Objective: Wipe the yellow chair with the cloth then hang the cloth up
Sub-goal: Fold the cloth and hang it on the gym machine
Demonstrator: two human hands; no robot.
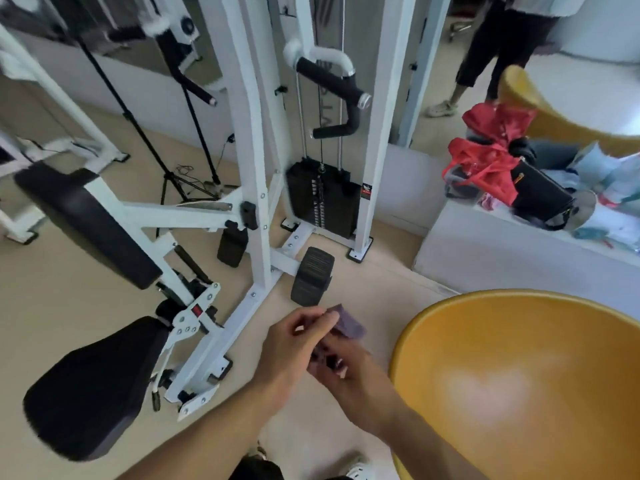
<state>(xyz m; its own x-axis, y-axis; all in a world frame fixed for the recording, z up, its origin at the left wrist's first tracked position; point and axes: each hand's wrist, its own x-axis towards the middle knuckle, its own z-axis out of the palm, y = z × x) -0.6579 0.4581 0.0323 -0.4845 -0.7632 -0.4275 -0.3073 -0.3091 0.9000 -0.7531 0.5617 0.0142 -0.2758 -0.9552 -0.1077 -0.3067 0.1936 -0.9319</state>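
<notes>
While both hands are holding the purple cloth (348, 323) just left of the yellow chair (519, 375), the left hand (294, 344) and right hand (341, 363) are curling their fingers on it; wiping looks unfinished or not begun, hanging is remaining.

The two hands meet low in the middle, the left hand (294, 344) just left of the right hand (341, 362), with the cloth (346, 322) bunched between them and sticking out on the far side. The chair (519, 368) sits just to their right, and the exercise machine (249, 174) stands beyond and to the left, its weight stack (323, 199) at the back. Behind the chair, a ledge (502, 251) carries a heap of bags (491, 168), and farther back stands another person (491, 57).
</notes>
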